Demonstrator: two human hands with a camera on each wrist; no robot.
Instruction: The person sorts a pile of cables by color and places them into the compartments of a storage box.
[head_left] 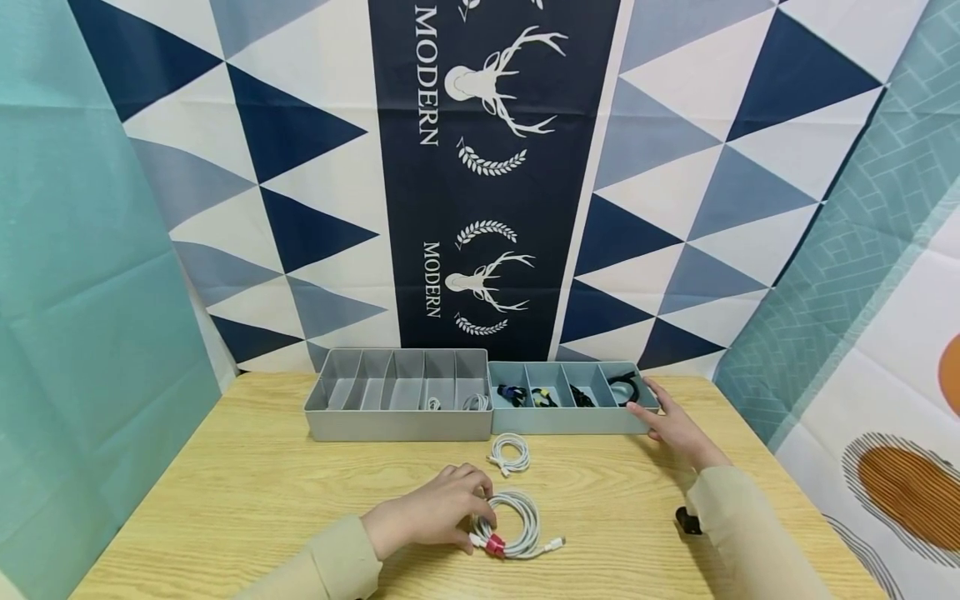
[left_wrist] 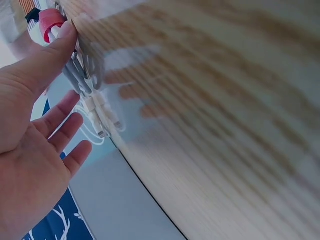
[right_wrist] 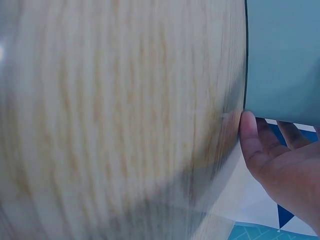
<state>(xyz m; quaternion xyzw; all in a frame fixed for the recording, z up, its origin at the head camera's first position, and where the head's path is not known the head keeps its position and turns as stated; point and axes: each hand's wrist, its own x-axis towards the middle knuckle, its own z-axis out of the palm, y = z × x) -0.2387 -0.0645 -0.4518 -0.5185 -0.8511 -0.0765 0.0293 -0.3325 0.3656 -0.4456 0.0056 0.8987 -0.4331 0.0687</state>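
A large coil of white cable (head_left: 528, 521), bound with a red strap (head_left: 495, 545), lies on the table. My left hand (head_left: 442, 510) is over its left side, fingertips at the coil, thumb lower down by the strap. In the left wrist view, the thumb is beside the red strap (left_wrist: 50, 21) while three other fingers are spread apart, free of the cable. My right hand (head_left: 678, 429) touches the right end of the blue divided box (head_left: 570, 422), thumb at its front corner and fingers along the end wall. Farther back lies a smaller white cable coil (head_left: 510, 454).
Left of the blue box stands a grey divided box (head_left: 397, 425), with white cables in its two rightmost compartments. Dark cables (head_left: 582, 397) sit in the blue box's compartments. A small black object (head_left: 687, 521) is beside the right sleeve. Patterned cloth (head_left: 315, 167) hangs behind the table.
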